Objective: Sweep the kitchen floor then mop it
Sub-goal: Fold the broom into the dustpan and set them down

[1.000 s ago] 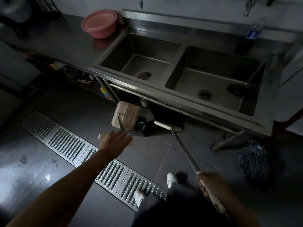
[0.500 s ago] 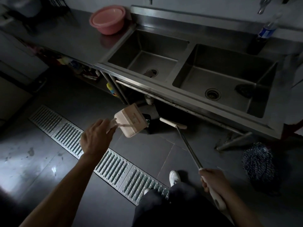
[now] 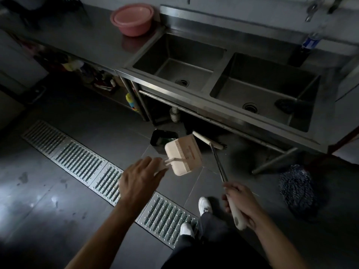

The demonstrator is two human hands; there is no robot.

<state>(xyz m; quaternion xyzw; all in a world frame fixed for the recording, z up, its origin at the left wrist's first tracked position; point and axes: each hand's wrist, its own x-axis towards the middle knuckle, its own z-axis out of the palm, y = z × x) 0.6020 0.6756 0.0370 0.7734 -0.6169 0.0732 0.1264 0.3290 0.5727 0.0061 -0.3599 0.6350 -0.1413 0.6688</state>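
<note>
Left hand gripped the pale handle of the beige dustpan, fingers over the handle, back of the hand to the camera. The pan was off the floor, tilted, in front of the steel double sink, below its left basin. Right hand was closed round the white grip end of the broom. The metal shaft ran up and away toward the sink, and the broom head lay on the floor under the sink's front edge, just right of the dustpan; contact between the two unclear. A dark bin sat on the floor under the sink's left basin, just behind the dustpan. The blue-and-white mop lay head-down on the floor in front of the sink's right end, well apart from both hands. A slotted drain grate ran across the floor in front of the sink, on the near side of the dustpan, with two white shoes at its right end. A pink basin sat on the counter just left of the sink. A bottle stood on the ledge behind the sink's right basin. A dark object lay in the right basin, too dim to identify.
</note>
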